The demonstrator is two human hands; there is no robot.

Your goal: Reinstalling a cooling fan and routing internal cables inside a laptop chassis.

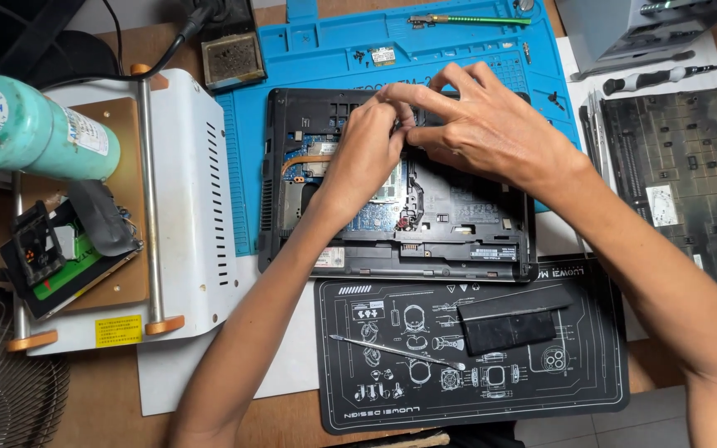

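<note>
From the head camera I look down on an opened black laptop base with its circuit board exposed (400,207), lying on a blue silicone repair mat (325,50). Both hands meet over its upper middle. My left hand (365,149) pinches something too small to make out, fingertips pressed together; my right hand (483,124) curls beside it, fingertips touching, likely steadying. Below the laptop, a thin metal pry tool (396,353) rests on a black printed mat (599,365).

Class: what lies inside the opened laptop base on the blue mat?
Inside the laptop base show a blue circuit board, a copper pipe and black frame parts. The left hand and right hand cover the upper middle.
</note>
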